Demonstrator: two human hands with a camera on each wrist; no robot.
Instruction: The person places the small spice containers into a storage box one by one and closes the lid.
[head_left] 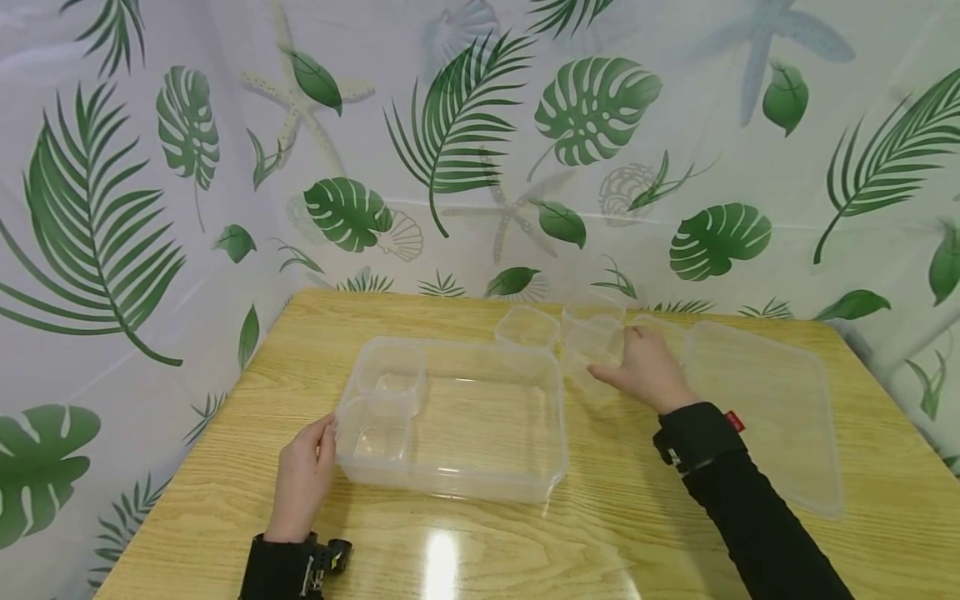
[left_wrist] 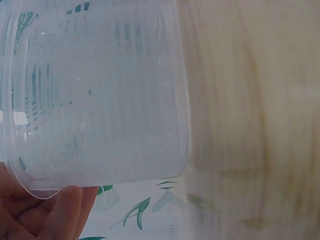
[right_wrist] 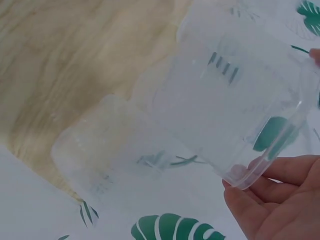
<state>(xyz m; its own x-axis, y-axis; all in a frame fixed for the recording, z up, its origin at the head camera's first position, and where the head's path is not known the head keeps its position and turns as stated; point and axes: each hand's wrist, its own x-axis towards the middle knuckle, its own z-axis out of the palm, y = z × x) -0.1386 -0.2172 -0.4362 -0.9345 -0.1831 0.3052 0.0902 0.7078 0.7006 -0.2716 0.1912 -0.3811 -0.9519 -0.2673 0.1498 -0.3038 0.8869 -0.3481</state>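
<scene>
A large clear plastic box [head_left: 487, 487] stands on the table, with two small clear containers, a rear one [head_left: 390, 358] and a front one [head_left: 375, 429], inside its left end. At the box's left rim, my left hand [head_left: 306, 467] pinches the edge; the left wrist view shows the fingers [left_wrist: 67, 212] at the rim below the clear wall [left_wrist: 110, 100]. My right hand [head_left: 648, 371], right of the box, grips a small clear container [head_left: 588, 358] by its rim. In the right wrist view, thumb and fingers [right_wrist: 280, 195] hold that container's rim [right_wrist: 240, 180].
Behind the box's right corner stands another small clear container [head_left: 527, 325], and one more [head_left: 594, 308] sits behind the held one. A large translucent lid [head_left: 765, 417] lies on the table [head_left: 375, 558] at right. A leaf-print cloth [head_left: 480, 267] hangs behind and at left.
</scene>
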